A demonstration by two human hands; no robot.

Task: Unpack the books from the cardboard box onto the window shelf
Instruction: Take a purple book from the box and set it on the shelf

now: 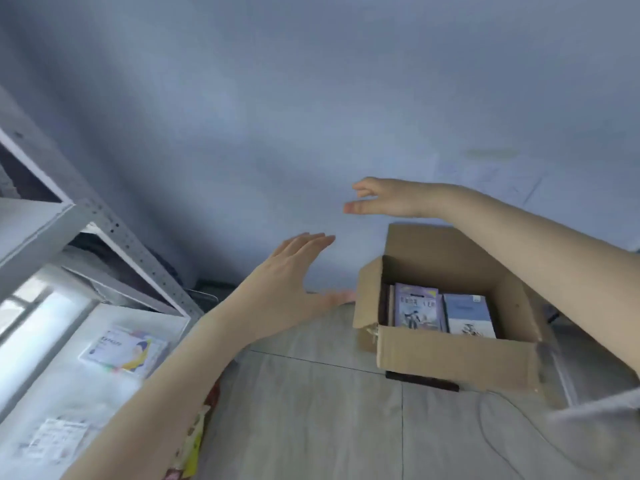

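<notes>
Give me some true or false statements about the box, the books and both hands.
1. The box is open with books inside. True.
2. The right hand holds a book. False: it is empty, fingers loose, above the box.
3. A lone book lies on the shelf. True.
4. The left hand is a fist. False: its fingers are straight and hold nothing.
5. The box stands on the shelf. False: it stands on the floor.
</notes>
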